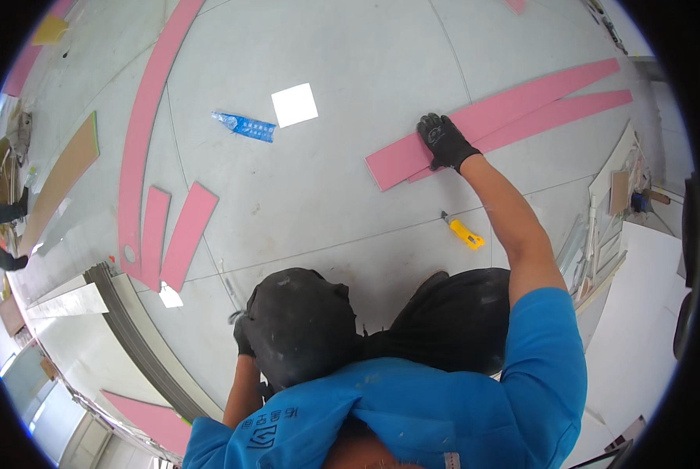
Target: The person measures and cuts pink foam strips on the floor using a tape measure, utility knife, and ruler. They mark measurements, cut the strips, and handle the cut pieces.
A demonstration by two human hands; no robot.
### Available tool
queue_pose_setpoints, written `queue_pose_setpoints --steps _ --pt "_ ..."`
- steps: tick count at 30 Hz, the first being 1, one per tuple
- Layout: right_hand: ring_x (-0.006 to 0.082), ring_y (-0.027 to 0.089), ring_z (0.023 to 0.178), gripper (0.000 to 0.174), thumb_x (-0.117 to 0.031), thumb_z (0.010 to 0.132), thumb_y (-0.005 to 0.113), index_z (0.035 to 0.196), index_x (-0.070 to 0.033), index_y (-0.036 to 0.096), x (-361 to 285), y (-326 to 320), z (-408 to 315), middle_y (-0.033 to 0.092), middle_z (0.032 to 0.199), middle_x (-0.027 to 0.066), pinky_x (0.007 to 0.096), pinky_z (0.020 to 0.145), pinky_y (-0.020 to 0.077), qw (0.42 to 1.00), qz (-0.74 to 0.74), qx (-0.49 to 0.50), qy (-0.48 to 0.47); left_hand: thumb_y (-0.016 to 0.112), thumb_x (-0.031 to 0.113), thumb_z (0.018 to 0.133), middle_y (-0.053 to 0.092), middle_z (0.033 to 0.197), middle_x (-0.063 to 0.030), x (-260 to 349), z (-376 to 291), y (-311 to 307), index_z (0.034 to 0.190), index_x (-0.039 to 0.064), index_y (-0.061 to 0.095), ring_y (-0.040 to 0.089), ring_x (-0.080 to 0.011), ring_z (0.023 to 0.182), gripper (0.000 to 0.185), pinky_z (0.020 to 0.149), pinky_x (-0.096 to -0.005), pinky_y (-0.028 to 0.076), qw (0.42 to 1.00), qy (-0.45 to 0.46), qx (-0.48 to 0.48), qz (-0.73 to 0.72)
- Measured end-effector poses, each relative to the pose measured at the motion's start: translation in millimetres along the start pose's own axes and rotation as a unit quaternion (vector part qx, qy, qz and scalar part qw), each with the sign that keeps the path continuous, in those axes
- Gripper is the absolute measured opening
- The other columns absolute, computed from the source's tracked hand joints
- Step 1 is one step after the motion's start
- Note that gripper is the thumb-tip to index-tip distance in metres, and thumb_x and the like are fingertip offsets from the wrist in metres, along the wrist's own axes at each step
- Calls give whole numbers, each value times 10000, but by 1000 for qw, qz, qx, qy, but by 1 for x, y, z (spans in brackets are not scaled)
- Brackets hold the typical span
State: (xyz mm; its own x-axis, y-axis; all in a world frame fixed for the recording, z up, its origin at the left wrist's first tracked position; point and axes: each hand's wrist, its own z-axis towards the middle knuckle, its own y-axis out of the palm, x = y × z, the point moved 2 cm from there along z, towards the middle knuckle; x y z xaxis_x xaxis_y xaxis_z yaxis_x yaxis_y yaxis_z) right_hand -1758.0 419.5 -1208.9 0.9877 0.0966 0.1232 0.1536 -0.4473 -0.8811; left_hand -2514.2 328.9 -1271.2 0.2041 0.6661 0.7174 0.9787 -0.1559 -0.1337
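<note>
My right hand [445, 142], in a black work glove, spans the near end of a pink-faced board strip [520, 105]. Its fingers reach over the far edge and its thumb is at the near edge. A second pink strip [567, 114] lies partly under the first, at a slight angle. Nearer to me on the floor is a yellow utility knife [465, 234], its dark tip pointing away. My left hand [243, 339], also black-gloved, is down beside my left knee, which hides most of it. A small greyish thing shows at its fingers, too unclear to name.
Left of centre lie a long curved pink strip [145, 117] with a round hole and two short pink strips [189, 237]. A blue plastic wrapper [244, 126] and a white square [295, 105] lie ahead. Stacked boards [145, 346] stand left; offcuts [608, 234] are right. Another person's feet [1, 234] show far left.
</note>
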Motion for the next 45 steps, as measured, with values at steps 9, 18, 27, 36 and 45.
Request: queue_pose_setpoints --steps 9,18,27,36,45 --pt "368 259 1413 1140 -576 606 770 1448 26 292 25 55 -27 344 1487 218 526 1155 158 999 -16 -13 -49 523 196 993 672 1110 -91 255 -2 121 1121 34 627 632 -211 1054 230 910 -363 494 983 152 13 105" --pt "399 313 1393 1225 -529 574 806 1493 30 222 19 105 -37 392 1454 238 571 1162 167 993 -81 37 -83 568 166 961 632 1170 -137 409 -120 220 1155 -4 615 620 -220 1056 262 869 -316 517 942 228 -209 132" --pt "418 318 1393 1087 -537 660 741 1467 34 288 6 37 -46 383 1471 253 615 1153 153 990 -85 -90 -71 653 170 851 665 1012 -150 423 -163 248 1077 48 644 658 -290 818 257 699 -362 530 770 431 -106 458" --pt "430 366 1303 980 -376 591 759 1367 90 382 14 -62 -175 440 1323 272 611 1133 177 990 -34 84 -105 555 116 905 650 1122 -227 447 -204 242 1138 0 563 671 -331 847 261 660 -387 547 792 353 -175 466" --pt "409 425 1220 833 -332 590 728 1260 86 462 11 -231 -289 475 1221 254 612 1087 257 981 41 103 -157 510 98 905 610 790 -103 415 -219 227 1092 66 552 634 -284 747 195 580 -398 476 735 323 -239 546"
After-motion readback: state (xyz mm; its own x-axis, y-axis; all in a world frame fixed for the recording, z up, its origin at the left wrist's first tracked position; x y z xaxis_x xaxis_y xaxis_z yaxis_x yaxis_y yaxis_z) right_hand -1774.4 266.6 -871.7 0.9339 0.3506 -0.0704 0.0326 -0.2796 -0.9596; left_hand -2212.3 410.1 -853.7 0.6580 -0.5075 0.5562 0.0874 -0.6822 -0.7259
